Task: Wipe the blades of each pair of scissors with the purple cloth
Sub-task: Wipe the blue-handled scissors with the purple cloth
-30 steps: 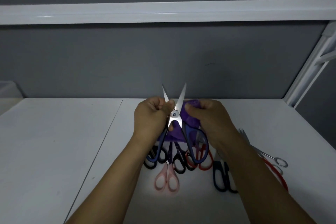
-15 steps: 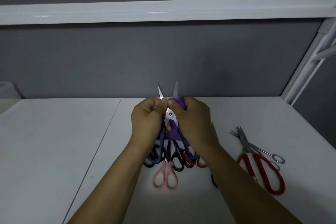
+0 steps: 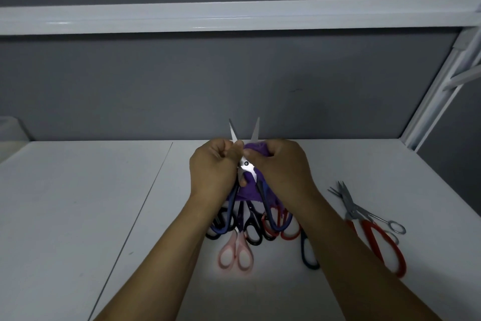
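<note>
My left hand [image 3: 212,168] grips a pair of blue-handled scissors [image 3: 246,164] held upright above the table, its two blades spread in a V with the tips pointing up. My right hand [image 3: 282,167] holds the purple cloth [image 3: 247,190] bunched round the right blade, just above the pivot. The cloth hangs down behind the blue handles. Below my hands several more scissors lie on the white table [image 3: 78,203]: black-handled pairs [image 3: 253,232], a pink pair [image 3: 235,254], a red-handled pair [image 3: 287,229] and a dark blue pair [image 3: 308,253], partly hidden by my arms.
To the right lie large red-handled scissors [image 3: 377,237] and a small all-metal pair [image 3: 374,216] across them. A grey wall stands behind the table, a white shelf [image 3: 234,17] overhead and a white frame post [image 3: 440,91] at the right.
My right hand with the cloth has closed in from the right onto the right blade. The blades have narrowed from a wide V. The red scissors, hidden by my arm before, now show.
</note>
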